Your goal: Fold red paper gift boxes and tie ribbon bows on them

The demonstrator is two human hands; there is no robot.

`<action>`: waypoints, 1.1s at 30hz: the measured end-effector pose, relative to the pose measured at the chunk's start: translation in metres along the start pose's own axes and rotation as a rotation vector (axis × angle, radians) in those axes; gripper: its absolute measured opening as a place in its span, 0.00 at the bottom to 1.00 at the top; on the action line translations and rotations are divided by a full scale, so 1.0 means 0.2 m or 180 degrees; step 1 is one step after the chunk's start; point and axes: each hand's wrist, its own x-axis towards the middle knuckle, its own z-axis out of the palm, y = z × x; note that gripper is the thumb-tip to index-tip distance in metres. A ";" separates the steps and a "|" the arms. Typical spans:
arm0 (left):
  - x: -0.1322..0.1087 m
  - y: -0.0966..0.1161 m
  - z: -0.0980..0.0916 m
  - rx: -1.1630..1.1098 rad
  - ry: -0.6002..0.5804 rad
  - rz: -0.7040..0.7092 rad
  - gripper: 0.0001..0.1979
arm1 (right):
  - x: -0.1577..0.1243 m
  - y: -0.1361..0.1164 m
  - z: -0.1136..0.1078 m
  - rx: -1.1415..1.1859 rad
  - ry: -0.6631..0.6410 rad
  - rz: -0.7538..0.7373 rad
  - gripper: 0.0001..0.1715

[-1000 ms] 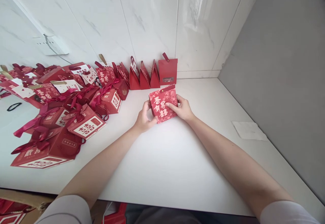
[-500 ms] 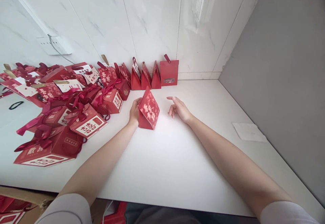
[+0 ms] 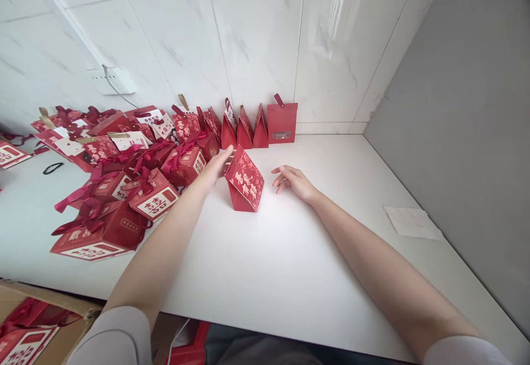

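A red folded gift box [image 3: 248, 183] with a pointed top and pale lettering stands upright on the white table. My left hand [image 3: 218, 167] is at its left side, fingers stretched out and partly hidden behind the box; whether they touch it I cannot tell. On the other side, a short gap away from the box, my right hand [image 3: 293, 181] rests near the table with loosely bent fingers and nothing in them.
Along the tiled wall stand several similar pointed red boxes [image 3: 244, 127] and a flat red box [image 3: 282, 123]. Ribboned red boxes [image 3: 154, 194] crowd the left. A white tissue [image 3: 412, 222] lies at right by the grey panel [image 3: 467, 122]. Lower left, a cardboard box [image 3: 89, 311] holds more red boxes.
My left hand has moved up and back along the box, its fingers loosening. The box has turned slightly. My right forefinger has bent inward. The whole view has shifted a little.
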 end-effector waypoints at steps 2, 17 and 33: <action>0.02 0.13 -0.04 0.0333 -0.0332 -0.0208 0.27 | 0.00 0.00 0.00 0.0007 -0.0019 0.0000 0.29; 0.27 0.39 -0.15 0.2256 -0.1693 -0.1031 0.11 | 0.00 0.04 -0.01 -0.0346 -0.0178 -0.0035 0.23; -0.66 0.70 -0.64 0.3089 -0.1410 -0.1232 0.26 | 0.00 0.10 -0.02 -0.0466 -0.0223 -0.0126 0.24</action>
